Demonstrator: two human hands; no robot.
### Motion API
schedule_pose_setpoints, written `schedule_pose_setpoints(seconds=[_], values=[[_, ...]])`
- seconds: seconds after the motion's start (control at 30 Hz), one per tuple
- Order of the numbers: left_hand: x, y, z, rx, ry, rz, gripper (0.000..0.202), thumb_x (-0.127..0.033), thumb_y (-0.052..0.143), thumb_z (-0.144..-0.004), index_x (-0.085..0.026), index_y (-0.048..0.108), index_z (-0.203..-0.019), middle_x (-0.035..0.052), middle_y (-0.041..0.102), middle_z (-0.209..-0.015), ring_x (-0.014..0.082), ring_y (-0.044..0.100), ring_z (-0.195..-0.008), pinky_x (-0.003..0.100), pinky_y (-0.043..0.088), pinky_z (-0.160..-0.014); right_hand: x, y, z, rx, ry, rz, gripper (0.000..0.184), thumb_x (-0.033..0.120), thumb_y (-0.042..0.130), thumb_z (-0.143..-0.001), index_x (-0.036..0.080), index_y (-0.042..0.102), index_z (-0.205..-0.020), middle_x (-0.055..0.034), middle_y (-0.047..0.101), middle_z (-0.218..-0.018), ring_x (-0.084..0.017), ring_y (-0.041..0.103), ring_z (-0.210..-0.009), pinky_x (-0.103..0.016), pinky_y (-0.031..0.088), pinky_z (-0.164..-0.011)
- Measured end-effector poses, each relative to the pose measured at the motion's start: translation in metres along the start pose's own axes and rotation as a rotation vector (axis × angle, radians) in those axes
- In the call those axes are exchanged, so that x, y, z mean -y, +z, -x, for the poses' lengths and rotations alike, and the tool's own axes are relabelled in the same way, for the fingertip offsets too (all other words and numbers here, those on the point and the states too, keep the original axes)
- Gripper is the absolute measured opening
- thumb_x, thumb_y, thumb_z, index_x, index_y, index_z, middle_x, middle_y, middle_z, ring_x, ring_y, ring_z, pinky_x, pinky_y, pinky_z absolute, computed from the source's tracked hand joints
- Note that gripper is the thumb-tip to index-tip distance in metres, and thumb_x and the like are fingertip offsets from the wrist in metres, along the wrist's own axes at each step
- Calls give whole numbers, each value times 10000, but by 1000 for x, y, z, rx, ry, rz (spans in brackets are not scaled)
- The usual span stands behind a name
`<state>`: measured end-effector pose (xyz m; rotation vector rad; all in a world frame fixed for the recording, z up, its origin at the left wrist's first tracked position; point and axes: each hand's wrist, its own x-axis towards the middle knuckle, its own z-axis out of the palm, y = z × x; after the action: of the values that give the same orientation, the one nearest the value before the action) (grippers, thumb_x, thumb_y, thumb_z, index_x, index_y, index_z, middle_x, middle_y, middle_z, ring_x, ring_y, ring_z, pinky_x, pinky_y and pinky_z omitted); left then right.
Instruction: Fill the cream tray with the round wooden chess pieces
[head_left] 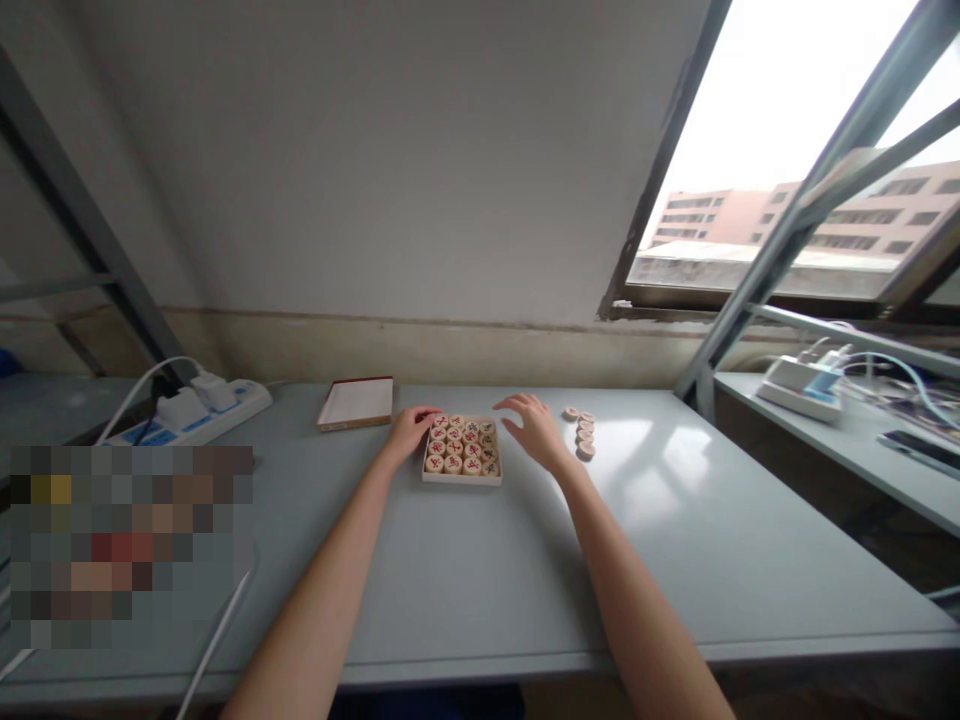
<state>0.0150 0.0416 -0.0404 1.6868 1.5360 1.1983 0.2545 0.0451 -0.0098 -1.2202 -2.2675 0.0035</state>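
Note:
A shallow white box (462,479) sits on the grey table, filled with rows of round wooden Chinese chess pieces (453,464) with red and dark characters. At its left side is my left hand (409,432), fingers curled against the far left corner and gripping the box edge. My right hand (534,428) hovers just right of the box, fingers apart and bent toward it, with nothing visible in them. Further right, several loose chess pieces (585,436) lie in a short line on the table, near the right wrist.
Back left lies the box lid (357,402), inner side up. A power strip (244,400) with plugs and cables is at the far left, near a pixelated patch. A second power strip (801,388) and a phone (921,452) rest on the neighbouring right table, beyond a metal frame (705,390).

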Motion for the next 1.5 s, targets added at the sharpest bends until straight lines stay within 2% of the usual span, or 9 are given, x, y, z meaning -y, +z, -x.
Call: schedule_pose_setpoints(seconds=[0.13, 0.4, 0.7, 0.8, 0.9, 1.03, 1.1, 1.3, 1.5], values=[[2, 0, -1, 13, 5, 13, 220, -215, 470, -703, -159, 655, -809, 53, 669, -870, 160, 593, -826, 288, 451, -791, 25, 15, 0, 198, -143, -131, 290, 150, 493, -768, 294, 546, -1013, 12, 565, -1008, -156, 479, -916, -276, 330, -768], [4, 1, -2, 10, 35, 11, 254, -235, 465, -695, -126, 654, -825, 79, 665, -875, 172, 590, -819, 288, 443, -782, 22, 15, 0, 30, -52, -18, 174, 340, 589, -732, 246, 573, -878, -16, 551, -949, -181, 436, -916, -295, 299, -755], [4, 2, -1, 4, 34, -14, 269, -239, 443, -712, -121, 649, -839, 85, 660, -884, 174, 586, -818, 283, 439, -764, -48, -13, 19, -89, 609, 273, 177, 306, 492, -734, 184, 603, -798, -115, 452, -1012, -283, 357, -985, -416, 284, -756], [6, 3, -2, 5, 30, -16, 263, -233, 442, -714, -128, 648, -839, 80, 660, -881, 170, 585, -818, 282, 439, -765, -54, -19, 20, -174, 679, 266, 197, 236, 494, -706, 196, 588, -875, -118, 415, -1056, -299, 337, -1013, -433, 301, -756], [8, 3, -3, 5, 33, -20, 256, -221, 443, -712, -131, 649, -835, 78, 659, -880, 168, 586, -812, 279, 440, -761, -39, -19, 10, -160, 466, 87, 221, 223, 512, -710, 228, 574, -921, -83, 441, -1049, -262, 364, -1008, -402, 317, -797], [8, 3, -2, -7, 39, -17, 246, -210, 451, -707, -131, 650, -827, 75, 661, -869, 165, 586, -814, 273, 441, -764, -2, -9, 1, 144, -43, -250, 246, 223, 540, -734, 269, 568, -973, -26, 507, -1037, -191, 420, -993, -330, 312, -848], [7, 3, -2, -8, 37, -21, 244, -203, 448, -709, -132, 651, -824, 72, 663, -864, 163, 588, -810, 274, 443, -763, 15, -1, 1, 272, -149, -299, 290, 208, 563, -723, 303, 565, -997, -5, 518, -1054, -187, 427, -1003, -326, 308, -845], [4, 3, -1, -5, 39, -29, 243, -199, 444, -711, -133, 651, -818, 75, 663, -866, 162, 589, -804, 272, 444, -758, 36, 11, 2, 271, -125, -159, 259, 234, 576, -737, 310, 573, -984, -10, 556, -992, -179, 469, -930, -322, 296, -792], [3, 3, 0, -9, 43, -25, 240, -223, 452, -712, -143, 654, -815, 65, 666, -864, 164, 590, -809, 274, 444, -762, 11, -11, 3, 151, 38, 80, 177, 351, 543, -763, 247, 567, -905, -33, 553, -943, -194, 452, -921, -303, 298, -744]])
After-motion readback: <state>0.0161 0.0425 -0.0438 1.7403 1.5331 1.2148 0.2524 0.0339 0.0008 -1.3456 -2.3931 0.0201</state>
